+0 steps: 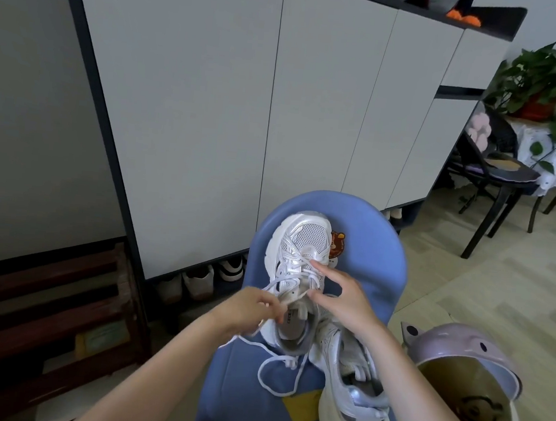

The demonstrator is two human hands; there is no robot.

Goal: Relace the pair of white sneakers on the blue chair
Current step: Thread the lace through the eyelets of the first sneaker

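Two white sneakers lie on the blue chair (377, 254). The far sneaker (300, 246) points its toe away from me, partly laced. The near sneaker (350, 397) lies on its side to the right. My left hand (249, 313) pinches the white lace (274, 376) beside the far sneaker's collar; the rest of the lace loops loosely over the seat. My right hand (339, 297) rests on the far sneaker's tongue with forefinger and thumb spread straight over the eyelets.
A tall grey cabinet (246, 105) stands behind the chair, with shoes (202, 277) on its bottom shelf. A pink child's stool (460, 350) is at the right. A black chair (497, 177) and a table with a plant (553, 87) stand far right. Dark wooden slats (33, 305) are at left.
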